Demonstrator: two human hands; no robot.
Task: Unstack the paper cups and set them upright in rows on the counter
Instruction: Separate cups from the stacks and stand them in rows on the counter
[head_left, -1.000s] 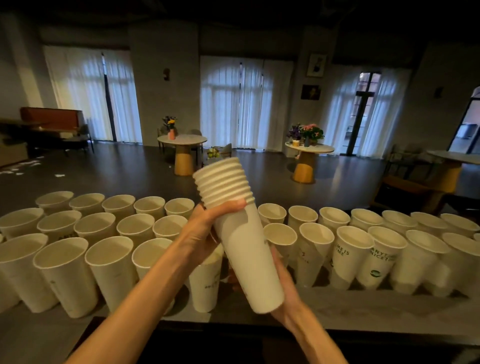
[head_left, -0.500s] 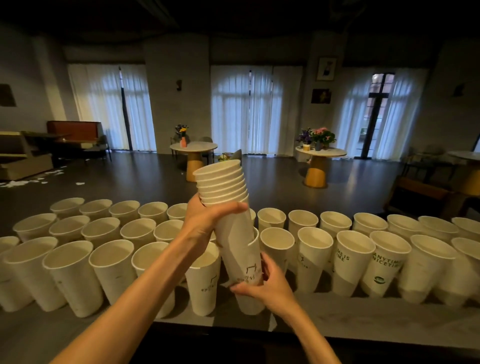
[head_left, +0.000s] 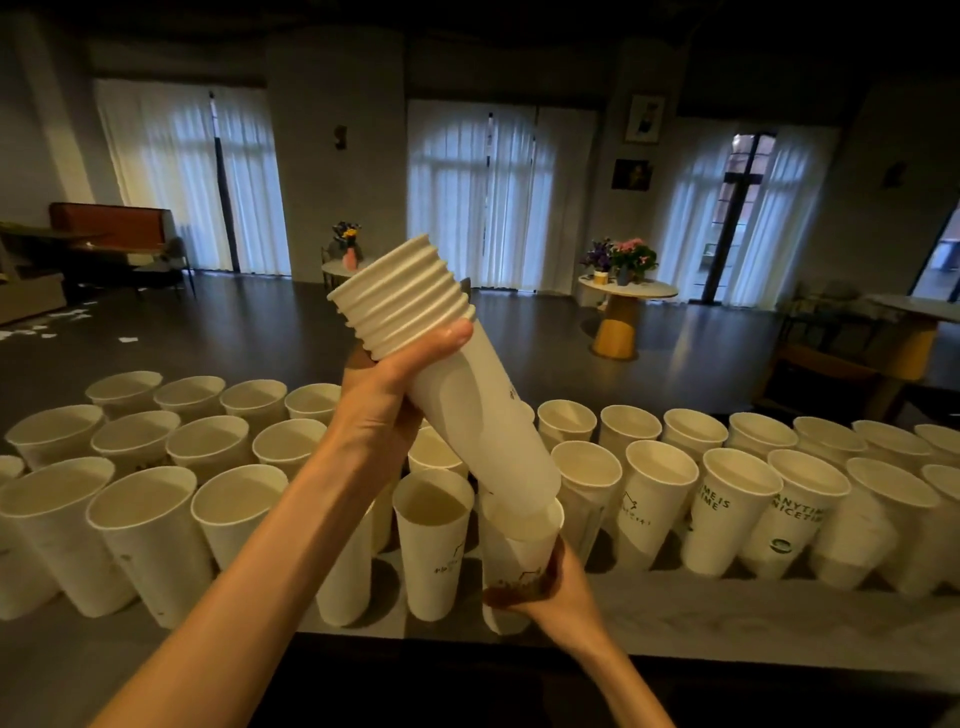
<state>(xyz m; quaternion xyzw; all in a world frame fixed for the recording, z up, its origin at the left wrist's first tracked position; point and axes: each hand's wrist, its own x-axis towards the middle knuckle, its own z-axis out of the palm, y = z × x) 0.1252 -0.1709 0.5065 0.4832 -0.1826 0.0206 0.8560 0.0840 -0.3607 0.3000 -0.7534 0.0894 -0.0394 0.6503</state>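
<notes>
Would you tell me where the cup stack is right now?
Centre of the head view, the cup stack is tilted in the left hand, above the counter's cup rows.

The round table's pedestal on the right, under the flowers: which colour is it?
Yellow-orange pedestal, under a pale tabletop; head view, the only one.

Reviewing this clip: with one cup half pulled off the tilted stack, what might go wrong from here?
1. The tilted stack, held by the left hand, hangs over upright cups; a swing may topple some.
2. The right hand pinches the pulled cup near its base; it may slip or buckle.
3. The front-row gap looks tight, so neighbours could get knocked.
</notes>
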